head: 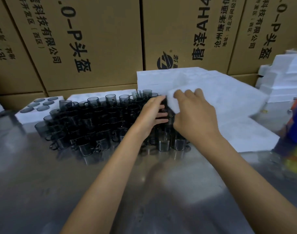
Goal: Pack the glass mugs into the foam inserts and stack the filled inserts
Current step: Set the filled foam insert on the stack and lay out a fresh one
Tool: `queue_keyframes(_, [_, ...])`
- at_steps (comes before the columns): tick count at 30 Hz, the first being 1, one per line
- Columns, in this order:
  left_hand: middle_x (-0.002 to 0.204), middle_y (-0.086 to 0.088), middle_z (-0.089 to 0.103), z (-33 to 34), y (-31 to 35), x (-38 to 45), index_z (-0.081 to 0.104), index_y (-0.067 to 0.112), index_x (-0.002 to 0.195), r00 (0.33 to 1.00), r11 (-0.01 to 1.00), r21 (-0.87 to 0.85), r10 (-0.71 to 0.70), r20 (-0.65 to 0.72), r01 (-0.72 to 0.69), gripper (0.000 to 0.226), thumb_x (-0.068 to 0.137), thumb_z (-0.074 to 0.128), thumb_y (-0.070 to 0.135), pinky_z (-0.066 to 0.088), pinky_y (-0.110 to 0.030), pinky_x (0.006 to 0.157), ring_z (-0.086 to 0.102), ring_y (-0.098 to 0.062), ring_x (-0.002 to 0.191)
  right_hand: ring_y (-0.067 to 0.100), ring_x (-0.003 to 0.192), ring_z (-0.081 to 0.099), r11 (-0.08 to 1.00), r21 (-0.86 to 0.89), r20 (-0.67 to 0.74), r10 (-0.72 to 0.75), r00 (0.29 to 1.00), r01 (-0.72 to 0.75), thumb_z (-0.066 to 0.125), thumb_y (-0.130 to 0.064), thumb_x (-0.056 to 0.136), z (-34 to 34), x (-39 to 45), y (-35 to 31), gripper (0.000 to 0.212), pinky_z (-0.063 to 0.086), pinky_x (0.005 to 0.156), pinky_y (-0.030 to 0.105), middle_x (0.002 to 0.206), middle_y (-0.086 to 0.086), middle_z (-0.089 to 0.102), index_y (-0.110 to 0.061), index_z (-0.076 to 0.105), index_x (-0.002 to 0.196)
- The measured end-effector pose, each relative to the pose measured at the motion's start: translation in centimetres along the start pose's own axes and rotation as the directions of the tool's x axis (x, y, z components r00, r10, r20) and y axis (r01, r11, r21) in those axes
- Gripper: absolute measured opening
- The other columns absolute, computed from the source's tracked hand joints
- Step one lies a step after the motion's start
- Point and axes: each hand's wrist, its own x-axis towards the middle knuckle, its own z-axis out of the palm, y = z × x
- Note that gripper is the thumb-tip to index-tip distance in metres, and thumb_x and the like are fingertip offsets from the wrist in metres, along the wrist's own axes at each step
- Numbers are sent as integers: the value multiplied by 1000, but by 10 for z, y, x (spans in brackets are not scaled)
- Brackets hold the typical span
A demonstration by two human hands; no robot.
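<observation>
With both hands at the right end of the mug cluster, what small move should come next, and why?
Probably lift the mug out. The left hand reaches among the dark glass mugs, its fingers seemingly round one, while the right hand grips a white foam piece just above.

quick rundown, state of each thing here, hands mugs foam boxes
left hand: among the mugs, fingers on one
right hand: grips a foam corner
mugs: upright, crowded on the table
foam block: tilted, lifted over the mugs
filled insert: flat, mugs seated in holes
boxes: stacked behind
</observation>
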Motion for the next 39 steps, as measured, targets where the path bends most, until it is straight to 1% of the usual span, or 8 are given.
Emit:
queue_keyframes(5, [130,-16,65,-75,2,-23,56,12,138,987,877,-466,-48,154,116,65,92,47,59,48,-50,103,64,-33,117,21,95,43,911,137,40,-397,917,388,52,2,72,-7,-6,-26,74,30,91,35,101,-4,59,-24,40,140])
queue_keyframes(10, [132,-18,63,-147,0,-43,49,15,142,1000,794,-608,-7,25,21,75,85,62,62,45,-58,104,62,-39,119,23,101,53,828,221,22,-532,846,515,48,12,66,16,-16,-33,68,12,122,46,95,-4,59,-19,60,125])
queue_keyframes(16, [120,-1,71,-213,-3,-70,73,24,113,999,926,-376,-33,-44,14,39,85,66,51,56,-35,85,68,-22,110,27,88,61,770,316,-80,-561,824,554,54,12,66,36,-31,-24,28,25,116,60,82,2,55,-12,61,79])
queue_keyframes(21, [108,1,76,-228,-18,-94,78,33,105,971,974,34,-225,83,223,56,63,79,70,59,-28,68,74,-17,97,24,126,54,718,525,-56,-507,860,457,58,18,75,49,-49,-4,29,20,119,48,86,-6,61,-10,61,73])
queue_keyframes(26, [116,-1,74,-220,-26,-104,76,38,104,892,907,255,-393,222,336,47,68,72,66,62,-35,77,72,-21,103,24,109,60,536,836,130,-400,907,116,60,11,83,51,-59,19,23,40,104,47,81,2,71,-5,69,70])
queue_keyframes(31, [115,-21,70,-205,-39,-97,62,19,130,846,864,364,-456,275,348,62,77,70,49,58,-50,83,67,-44,96,20,104,67,407,885,348,-250,903,-228,36,32,79,44,-59,33,63,49,91,26,72,8,72,-13,72,55])
queue_keyframes(36, [116,-17,71,-185,-44,-92,61,23,129,857,866,388,-436,276,316,50,84,66,44,61,-41,79,67,-41,98,35,65,52,457,836,335,14,942,-304,43,14,88,60,-56,26,47,38,65,36,80,35,60,-17,71,65])
queue_keyframes(39, [114,-14,72,-178,-44,-93,66,23,122,873,859,434,-409,266,270,36,88,63,36,62,-40,77,70,-37,102,11,62,52,587,755,303,85,949,-294,51,7,90,75,-37,25,33,43,57,22,81,11,65,-15,71,75])
